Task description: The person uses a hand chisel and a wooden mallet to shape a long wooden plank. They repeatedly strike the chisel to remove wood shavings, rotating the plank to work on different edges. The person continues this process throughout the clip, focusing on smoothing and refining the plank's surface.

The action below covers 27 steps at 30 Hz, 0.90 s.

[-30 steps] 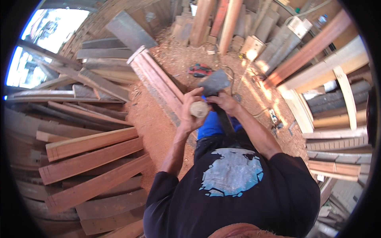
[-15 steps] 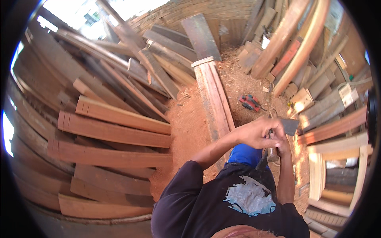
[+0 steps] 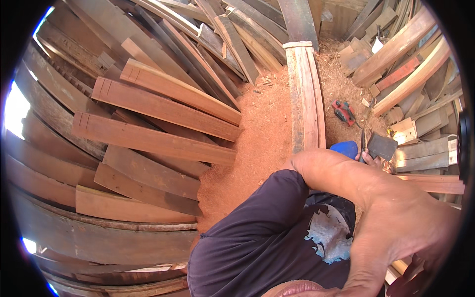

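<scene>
My left hand is raised close to the camera at the lower right. Its thumb points down, apart from the shadowed fingers, and nothing shows between them; the fingertips are partly hidden. Beyond that forearm the fingers of my right hand are closed round a thin dark tool, whose kind I cannot make out. A flat, dark grey, squarish plate sits right beside these fingers; whether it belongs to the tool I cannot tell. My left arm covers the rest of the right hand and arm.
A long timber stack runs ahead of me over sawdust. A red and black power tool lies to its right. Reddish planks fan out on the left. Curved beams and offcuts lean at the right.
My left hand has left the right hand and come up toward the camera at the right. The view has turned, so the timber and power tool appear farther right and higher.
</scene>
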Motion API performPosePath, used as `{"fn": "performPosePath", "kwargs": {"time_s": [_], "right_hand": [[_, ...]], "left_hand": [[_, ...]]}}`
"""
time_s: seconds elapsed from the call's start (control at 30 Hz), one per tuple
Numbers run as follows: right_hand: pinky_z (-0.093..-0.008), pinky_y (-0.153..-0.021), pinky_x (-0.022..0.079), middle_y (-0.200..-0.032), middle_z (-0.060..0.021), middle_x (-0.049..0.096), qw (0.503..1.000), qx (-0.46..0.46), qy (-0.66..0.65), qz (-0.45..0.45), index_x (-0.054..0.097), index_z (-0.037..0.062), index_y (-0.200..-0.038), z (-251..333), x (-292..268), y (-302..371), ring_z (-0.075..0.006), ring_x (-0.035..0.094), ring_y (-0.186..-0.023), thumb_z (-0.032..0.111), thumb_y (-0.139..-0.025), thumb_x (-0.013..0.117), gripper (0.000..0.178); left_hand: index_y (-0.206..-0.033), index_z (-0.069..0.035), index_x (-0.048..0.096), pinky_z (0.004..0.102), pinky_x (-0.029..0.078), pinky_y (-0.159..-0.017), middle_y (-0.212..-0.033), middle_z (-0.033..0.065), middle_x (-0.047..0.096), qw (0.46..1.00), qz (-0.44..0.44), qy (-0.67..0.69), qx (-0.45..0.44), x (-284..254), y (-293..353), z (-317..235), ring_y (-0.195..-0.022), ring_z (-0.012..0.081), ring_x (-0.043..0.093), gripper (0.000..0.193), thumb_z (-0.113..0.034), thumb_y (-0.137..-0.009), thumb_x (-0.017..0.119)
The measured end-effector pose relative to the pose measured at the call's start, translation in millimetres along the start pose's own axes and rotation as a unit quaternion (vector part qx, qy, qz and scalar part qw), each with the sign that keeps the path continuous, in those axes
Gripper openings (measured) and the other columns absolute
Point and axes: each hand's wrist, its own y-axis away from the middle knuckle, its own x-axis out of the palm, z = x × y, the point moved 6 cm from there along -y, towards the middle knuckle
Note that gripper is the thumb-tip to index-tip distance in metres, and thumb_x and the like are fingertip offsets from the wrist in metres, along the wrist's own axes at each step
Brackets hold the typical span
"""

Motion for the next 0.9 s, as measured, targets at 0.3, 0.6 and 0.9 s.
{"fn": "performPosePath", "kwargs": {"time_s": [0.3,0.6,0.9], "right_hand": [[-0.0266,-0.068,0.053,-0.096,-0.0055,0.067,0.993,-0.117,0.001,-0.007,0.052,0.0115,-0.116,33.6,-10.7,26.9,-0.0121,0.063,-0.078,0.019,-0.094,0.074,0.032],[-0.0275,-0.076,0.053,-0.105,-0.0058,0.066,0.993,-0.107,0.020,-0.048,0.052,0.0080,-0.125,15.6,-39.4,4.7,-0.0124,0.064,-0.087,0.020,-0.094,0.074,0.039],[-0.0285,-0.083,0.054,-0.114,-0.0062,0.065,0.993,-0.108,0.024,-0.036,0.052,0.0045,-0.133,9.5,-41.5,2.2,-0.0128,0.064,-0.096,0.021,-0.094,0.074,0.048]], "left_hand": [[-0.121,0.001,0.046,0.0387,0.057,-0.073,-0.096,0.0135,0.067,0.995,-0.015,-0.098,-0.023,-9.0,33.6,6.8,-0.083,0.0289,0.068,0.089,-0.046,-0.061,0.093],[-0.119,-0.001,0.051,0.0410,0.054,-0.074,-0.099,0.0136,0.065,0.890,-0.034,-0.408,-0.202,-29.2,197.3,93.0,-0.086,0.0307,0.066,0.077,-0.039,-0.065,0.091],[-0.117,-0.003,0.055,0.0432,0.051,-0.075,-0.102,0.0138,0.062,0.876,-0.196,-0.440,-0.034,-34.1,144.7,0.0,-0.088,0.0324,0.063,0.065,-0.033,-0.069,0.089]]}}
